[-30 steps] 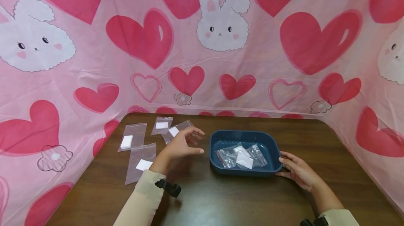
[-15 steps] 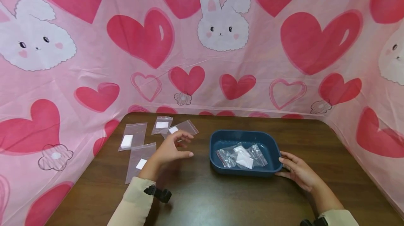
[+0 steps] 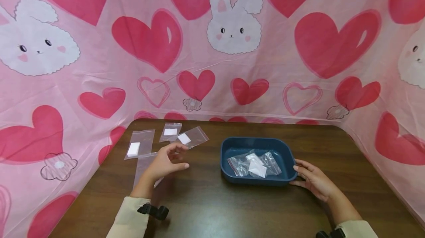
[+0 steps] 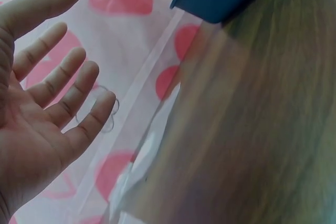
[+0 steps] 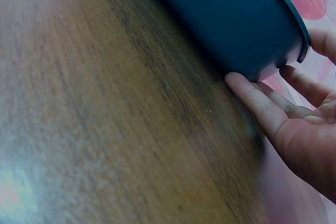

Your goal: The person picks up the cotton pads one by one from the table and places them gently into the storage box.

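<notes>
My left hand hovers with nothing in it, thumb and fingers apart, over a clear zip bag whose white piece it mostly covers. Three more zip bags lie close by: one at the left, one at the back and one just beyond my fingers. Each holds a small white piece. With fingers at its rim and thumb against its lower side, my right hand holds the right end of a blue dish. Several bags with white pieces lie heaped inside the dish.
The brown wooden table ends at a pink cloth backdrop printed with hearts and rabbits. It hangs behind and on both sides. Bare wood separates the bags at the left from the dish.
My left hand has drawn away from the dish, moving left and toward me, uncovering the bag at the back and covering the front one. The right hand and dish have stayed put.
</notes>
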A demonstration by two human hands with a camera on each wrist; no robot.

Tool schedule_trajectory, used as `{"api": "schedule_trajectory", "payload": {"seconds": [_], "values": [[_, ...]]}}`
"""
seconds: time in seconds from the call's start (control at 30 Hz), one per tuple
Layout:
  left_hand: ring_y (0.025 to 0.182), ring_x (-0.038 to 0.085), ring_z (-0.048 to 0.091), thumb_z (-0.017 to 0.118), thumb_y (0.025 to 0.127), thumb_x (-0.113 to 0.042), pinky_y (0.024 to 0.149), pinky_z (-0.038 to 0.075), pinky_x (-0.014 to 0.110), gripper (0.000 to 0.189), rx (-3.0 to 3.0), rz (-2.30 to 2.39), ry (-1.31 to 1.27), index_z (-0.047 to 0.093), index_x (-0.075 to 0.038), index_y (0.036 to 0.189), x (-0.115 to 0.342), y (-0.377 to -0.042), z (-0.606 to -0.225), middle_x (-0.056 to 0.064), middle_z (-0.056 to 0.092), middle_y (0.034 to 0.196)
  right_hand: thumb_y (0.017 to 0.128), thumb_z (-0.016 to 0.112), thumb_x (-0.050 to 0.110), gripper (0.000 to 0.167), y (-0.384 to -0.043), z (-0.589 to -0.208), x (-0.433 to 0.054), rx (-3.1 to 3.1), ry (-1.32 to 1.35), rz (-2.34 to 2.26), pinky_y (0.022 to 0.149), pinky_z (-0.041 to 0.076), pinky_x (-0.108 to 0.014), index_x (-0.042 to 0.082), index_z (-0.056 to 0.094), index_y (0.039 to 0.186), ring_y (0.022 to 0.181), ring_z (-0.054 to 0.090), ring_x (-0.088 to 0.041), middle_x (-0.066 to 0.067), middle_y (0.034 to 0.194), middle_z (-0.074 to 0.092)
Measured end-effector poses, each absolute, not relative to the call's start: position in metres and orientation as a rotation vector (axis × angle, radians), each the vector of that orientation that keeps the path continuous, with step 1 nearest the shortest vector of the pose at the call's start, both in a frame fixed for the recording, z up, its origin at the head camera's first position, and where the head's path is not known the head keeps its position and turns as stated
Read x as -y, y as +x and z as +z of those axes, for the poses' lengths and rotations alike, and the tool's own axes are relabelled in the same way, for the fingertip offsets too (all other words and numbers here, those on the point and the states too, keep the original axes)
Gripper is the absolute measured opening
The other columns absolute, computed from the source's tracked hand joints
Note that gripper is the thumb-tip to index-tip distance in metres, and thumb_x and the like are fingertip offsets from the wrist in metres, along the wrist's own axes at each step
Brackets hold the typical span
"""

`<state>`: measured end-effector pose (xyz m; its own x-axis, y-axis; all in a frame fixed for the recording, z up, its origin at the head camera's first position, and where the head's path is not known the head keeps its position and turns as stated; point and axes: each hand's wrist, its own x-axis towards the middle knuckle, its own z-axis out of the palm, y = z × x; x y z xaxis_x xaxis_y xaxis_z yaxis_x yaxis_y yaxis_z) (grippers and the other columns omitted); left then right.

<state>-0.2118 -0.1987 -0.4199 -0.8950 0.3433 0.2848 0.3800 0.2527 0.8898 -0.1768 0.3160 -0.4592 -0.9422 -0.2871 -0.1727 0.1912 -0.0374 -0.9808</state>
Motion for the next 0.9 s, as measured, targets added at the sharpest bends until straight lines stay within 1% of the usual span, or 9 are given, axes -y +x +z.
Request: {"api": "schedule_trajectory", "payload": {"seconds": [0.1,0.27,0.33,0.4,0.47,0.53,0.6,0.77,0.9], "values": [[0.099,0.043,0.06,0.084,0.074,-0.005,0.086,0.052,0.052,0.044,2.477,-1.732,-0.697,0.063,-0.002,0.112,0.206,-0.208,-0.421,0.013,0.064,0.108,0.104,0.049,0.022,0.053,-0.177,-0.459,-0.315,-1.928,-0.087,-2.044,0.089,0.052,-0.049,-0.007,0.031,0.145,0.107,0.06,-0.014,-0.001,0.125,0.054],[0.101,0.031,0.061,0.083,0.075,-0.005,0.089,0.052,0.047,0.043,2.462,-1.727,-0.713,0.063,-0.001,0.113,0.218,-0.203,-0.423,0.014,0.063,0.111,0.104,0.048,0.022,0.052,-0.177,-0.458,-0.316,-1.914,-0.094,-2.05,0.089,0.052,-0.047,-0.006,0.031,0.145,0.107,0.061,-0.014,0.0,0.124,0.055],[0.103,0.032,0.061,0.083,0.075,-0.004,0.09,0.05,0.051,0.044,2.462,-1.739,-0.7,0.063,-0.001,0.113,0.222,-0.2,-0.423,0.015,0.063,0.111,0.104,0.048,0.021,0.05,-0.177,-0.458,-0.316,-1.901,-0.11,-2.054,0.089,0.052,-0.047,-0.006,0.033,0.144,0.107,0.061,-0.014,0.001,0.123,0.055],[0.104,0.04,0.059,0.083,0.075,-0.005,0.091,0.049,0.054,0.044,2.474,-1.743,-0.674,0.062,-0.001,0.114,0.224,-0.198,-0.423,0.011,0.063,0.111,0.104,0.047,0.021,0.049,-0.177,-0.458,-0.317,-1.889,-0.121,-2.058,0.089,0.052,-0.047,-0.004,0.034,0.144,0.107,0.061,-0.014,0.001,0.123,0.055],[0.104,0.047,0.057,0.083,0.074,-0.005,0.091,0.05,0.052,0.045,2.482,-1.749,-0.653,0.062,-0.001,0.114,0.226,-0.196,-0.423,0.01,0.063,0.112,0.104,0.047,0.021,0.049,-0.177,-0.458,-0.317,-1.887,-0.113,-2.059,0.089,0.052,-0.047,-0.004,0.034,0.144,0.107,0.061,-0.014,0.002,0.123,0.055],[0.102,0.048,0.057,0.083,0.075,-0.005,0.09,0.051,0.05,0.045,2.481,-1.74,-0.655,0.062,0.0,0.114,0.229,-0.194,-0.423,0.01,0.063,0.112,0.104,0.048,0.022,0.05,-0.177,-0.458,-0.317,-1.888,-0.098,-2.055,0.089,0.052,-0.048,-0.005,0.033,0.145,0.107,0.061,-0.014,0.001,0.123,0.055],[0.102,0.043,0.059,0.083,0.075,-0.005,0.089,0.051,0.047,0.045,2.475,-1.73,-0.656,0.062,-0.001,0.115,0.232,-0.193,-0.423,0.009,0.064,0.113,0.104,0.048,0.022,0.051,-0.177,-0.458,-0.316,-1.891,-0.08,-2.053,0.09,0.052,-0.048,-0.005,0.032,0.145,0.107,0.061,-0.014,0.001,0.123,0.055],[0.102,0.023,0.061,0.081,0.076,-0.002,0.091,0.052,0.041,0.043,2.456,-1.721,-0.643,0.062,-0.003,0.114,0.243,-0.19,-0.425,0.008,0.064,0.111,0.104,0.048,0.022,0.051,-0.177,-0.457,-0.316,-1.895,-0.08,-2.048,0.09,0.052,-0.048,-0.004,0.033,0.145,0.107,0.06,-0.014,0.001,0.124,0.054],[0.098,0.018,0.063,0.081,0.075,0.001,0.088,0.053,0.036,0.043,2.429,-1.728,-0.613,0.061,0.001,0.113,0.253,-0.188,-0.428,0.005,0.064,0.11,0.104,0.047,0.021,0.047,-0.176,-0.457,-0.317,-1.883,-0.105,-2.057,0.09,0.052,-0.047,-0.002,0.036,0.144,0.107,0.061,-0.014,0.002,0.123,0.055]]}}
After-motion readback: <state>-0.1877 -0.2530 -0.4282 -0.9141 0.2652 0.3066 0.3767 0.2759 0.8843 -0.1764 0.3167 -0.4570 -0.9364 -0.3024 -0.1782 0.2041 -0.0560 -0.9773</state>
